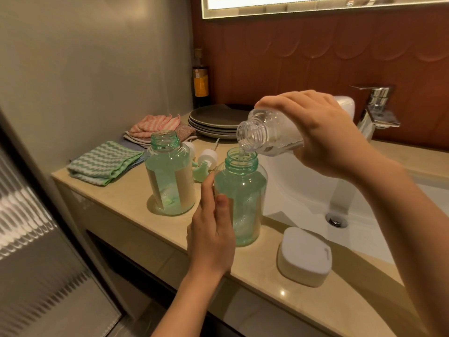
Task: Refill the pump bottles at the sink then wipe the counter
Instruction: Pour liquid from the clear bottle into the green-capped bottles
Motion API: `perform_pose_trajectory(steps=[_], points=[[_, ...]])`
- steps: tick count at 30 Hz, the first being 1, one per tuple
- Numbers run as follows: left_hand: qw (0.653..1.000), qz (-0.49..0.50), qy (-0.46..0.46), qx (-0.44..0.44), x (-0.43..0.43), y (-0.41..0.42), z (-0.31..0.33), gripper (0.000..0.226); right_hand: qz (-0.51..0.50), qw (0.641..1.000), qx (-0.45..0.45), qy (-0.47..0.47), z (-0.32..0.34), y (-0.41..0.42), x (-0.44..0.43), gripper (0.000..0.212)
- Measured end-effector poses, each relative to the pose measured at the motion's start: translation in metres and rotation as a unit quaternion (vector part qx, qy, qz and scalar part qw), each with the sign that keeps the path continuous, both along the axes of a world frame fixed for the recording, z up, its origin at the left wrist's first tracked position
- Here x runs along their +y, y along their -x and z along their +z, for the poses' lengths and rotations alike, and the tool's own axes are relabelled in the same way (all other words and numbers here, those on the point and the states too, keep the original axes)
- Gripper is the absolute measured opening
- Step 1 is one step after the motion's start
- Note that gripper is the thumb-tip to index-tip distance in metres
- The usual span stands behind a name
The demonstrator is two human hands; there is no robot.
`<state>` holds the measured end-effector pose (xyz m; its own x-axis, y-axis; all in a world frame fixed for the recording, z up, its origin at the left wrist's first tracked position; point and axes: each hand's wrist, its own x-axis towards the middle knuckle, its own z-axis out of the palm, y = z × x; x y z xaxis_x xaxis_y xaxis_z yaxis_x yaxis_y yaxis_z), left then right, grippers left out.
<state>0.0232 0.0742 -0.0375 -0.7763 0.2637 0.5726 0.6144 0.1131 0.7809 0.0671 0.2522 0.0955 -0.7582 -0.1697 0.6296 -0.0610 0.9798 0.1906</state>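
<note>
Left hand comes in closest, fingers straight and together, laid flat against the side of the nearer green pump bottle, thumb resting on the glass without curling round it. Right hand is wrapped around one clear plastic bottle, tipped so that its mouth hangs just over the nearer bottle's open neck, with a thin stream running down into it. Two green bottles stand upright on the beige counter, both without pumps. The farther green bottle is to the left, near the first but apart from it. Behind and between them lie two pump heads on their sides. One white lidded box sits at the counter's front edge, just beside the white sink, which has one chrome faucet. Farther back are one folded green striped cloth, one pink striped cloth on other folded cloths, a stack of about four grey plates, and one dark bottle in the corner.
</note>
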Motion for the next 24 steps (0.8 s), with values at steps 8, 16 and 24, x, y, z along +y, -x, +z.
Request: perform_pose_trajectory(steps=[8,16,24], points=[[1.0,-0.006,-0.001,-0.004,-0.0007,-0.0001,-0.0004,0.06,0.001,1.0,0.002,-0.001,0.0003,-0.0003,-0.0004,0.086],[1.0,-0.003,0.0,0.002,0.0,0.0007,-0.0012,0.06,0.0,1.0,0.002,-0.004,0.0003,-0.0001,-0.0001,0.086],[1.0,0.001,0.007,0.01,-0.0011,0.0001,-0.0001,0.057,-0.002,1.0,-0.001,0.001,0.0001,-0.0004,-0.0008,0.085]])
